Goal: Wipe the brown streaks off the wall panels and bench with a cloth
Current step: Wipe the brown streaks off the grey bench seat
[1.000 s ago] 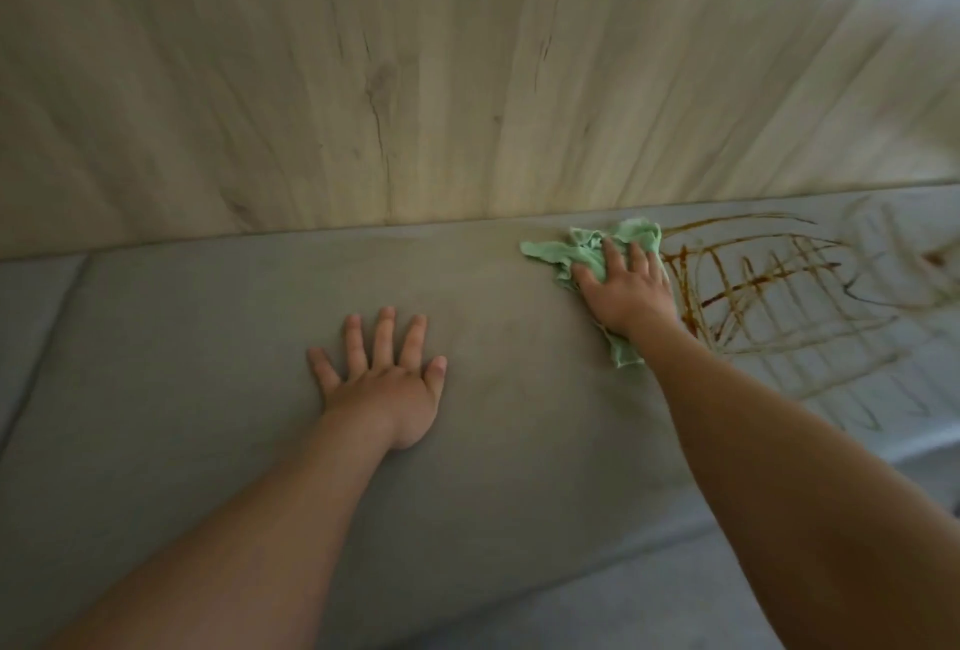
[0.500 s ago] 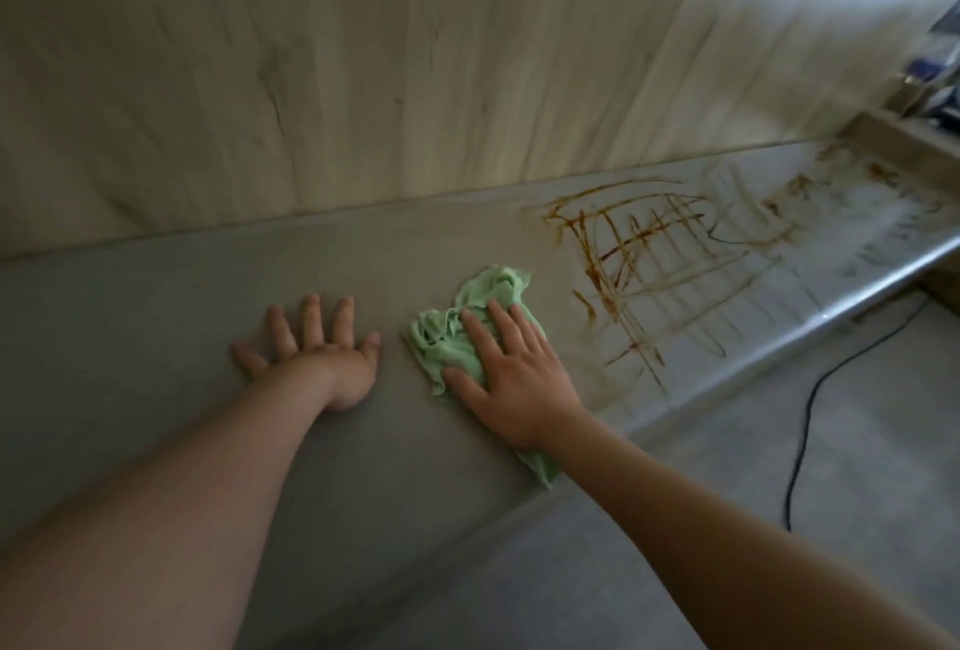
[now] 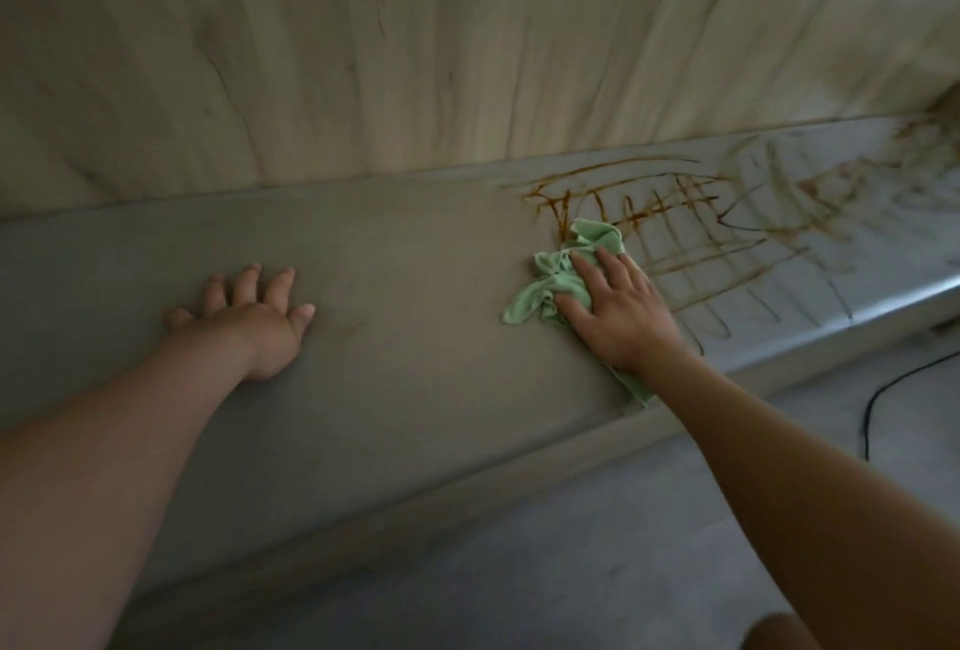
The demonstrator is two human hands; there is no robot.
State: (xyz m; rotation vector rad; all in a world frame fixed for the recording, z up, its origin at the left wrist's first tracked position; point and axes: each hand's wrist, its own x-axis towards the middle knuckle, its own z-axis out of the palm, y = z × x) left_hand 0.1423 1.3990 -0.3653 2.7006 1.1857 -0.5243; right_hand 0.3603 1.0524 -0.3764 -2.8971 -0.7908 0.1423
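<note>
A crumpled light-green cloth (image 3: 566, 275) lies on the grey bench (image 3: 415, 285), pressed flat under my right hand (image 3: 618, 311). The cloth sits at the left edge of a tangle of brown streaks (image 3: 701, 233) that runs rightward along the bench top. Fainter, smeared brown marks (image 3: 831, 192) continue toward the far right end. My left hand (image 3: 254, 316) rests palm down on the bare bench further left, fingers spread, holding nothing. Above the bench rise pale wood-grain wall panels (image 3: 415, 51).
A black cable (image 3: 883, 400) lies on the grey floor (image 3: 571, 545) at the right, below the bench's front edge. A rounded brown shape, perhaps a knee (image 3: 779, 634), shows at the bottom edge.
My right hand has slid the cloth away from my left hand, rightward onto the left edge of the brown streaks. The view has shifted; my left hand stays planted.
</note>
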